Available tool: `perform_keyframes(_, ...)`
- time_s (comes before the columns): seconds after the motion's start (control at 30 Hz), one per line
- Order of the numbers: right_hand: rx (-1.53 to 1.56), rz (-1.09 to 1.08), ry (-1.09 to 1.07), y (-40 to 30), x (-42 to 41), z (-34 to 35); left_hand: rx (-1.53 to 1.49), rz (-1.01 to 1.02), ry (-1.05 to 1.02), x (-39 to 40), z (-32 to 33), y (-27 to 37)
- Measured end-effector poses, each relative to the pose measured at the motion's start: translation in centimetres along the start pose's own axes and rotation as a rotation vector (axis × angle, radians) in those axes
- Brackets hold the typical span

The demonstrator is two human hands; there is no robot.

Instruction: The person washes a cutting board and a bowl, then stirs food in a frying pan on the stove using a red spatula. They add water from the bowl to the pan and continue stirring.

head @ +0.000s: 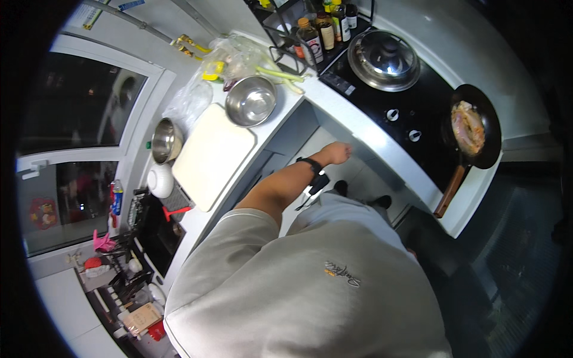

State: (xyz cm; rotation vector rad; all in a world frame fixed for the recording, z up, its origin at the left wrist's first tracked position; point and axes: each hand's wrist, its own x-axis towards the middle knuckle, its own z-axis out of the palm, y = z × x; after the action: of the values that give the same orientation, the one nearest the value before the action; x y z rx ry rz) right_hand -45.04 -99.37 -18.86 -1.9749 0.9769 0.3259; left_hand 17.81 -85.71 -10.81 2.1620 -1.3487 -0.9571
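My left hand point(339, 153) hangs over the floor between the counter and the stove, fingers curled in, with nothing seen in it. A black watch or band point(312, 165) is on that wrist. Close below the wrist is a black object point(319, 183) with a cord, partly hidden. My right hand is out of view. Ahead on the black gas or cooktop surface point(429, 134) sits a frying pan point(491, 134) with browned food point(468, 127) in it, its wooden handle point(450, 191) pointing toward me. A domed steel lid point(383, 58) covers a vessel behind it.
On the white counter are a cream cutting board point(215, 156), steel bowls point(250, 102) point(164, 141), a white bowl point(160, 180) and plastic bags point(237, 53) with green stalks point(282, 75). Sauce bottles point(310, 40) fill a black rack. A sink point(161, 237) lies left.
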Motion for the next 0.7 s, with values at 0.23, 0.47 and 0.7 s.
perform_keyframes(0.23,-1.011,-0.352,-0.213,4.8,1.4,-1.6,0.01,-0.177,-0.058,-6.7,-3.7,3.6)
perform_keyframes(0.47,0.366,0.029,0.457,-5.3,14.3,-5.6,0.162,-0.329,-0.029,-9.3,-5.6,-0.9)
perform_keyframes(0.7,0.228,0.107,0.045,-6.2,18.3,-5.7,-0.17,-0.357,0.168,-8.1,-1.7,-4.7)
